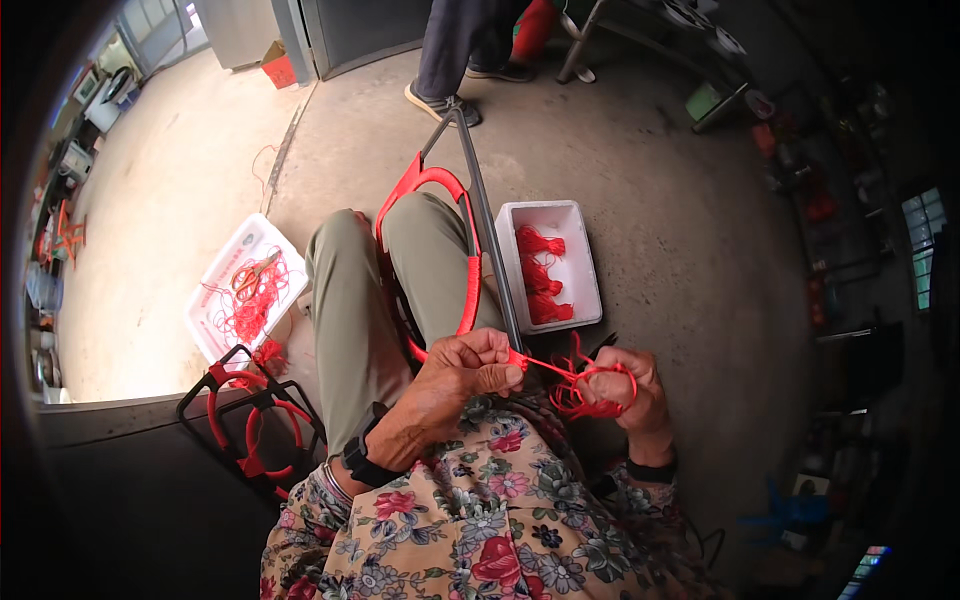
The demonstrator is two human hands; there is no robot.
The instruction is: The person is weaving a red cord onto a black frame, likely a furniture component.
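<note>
A seated worker, seen from the head view, draws red cord (547,366) straight out from the near end of a dark metal frame (483,205), whose red-wrapped hoop (473,295) appears to circle the right leg. At the frame's near end, the grip of the left hand (440,385) is narrow, thumb and fingers pinched on the cord; just right of the frame, the right hand (640,395) is closed around a loose bunch of it. The cord looks light, limp and quick to snarl, best held close to the metal; the frame looks stiff and sturdy, easiest to steady by its bare bar. Beside the frame on its right, a white box (590,300) holds red bundles (543,270); well to its left, a white tray (205,310) carries scissors (255,278).
</note>
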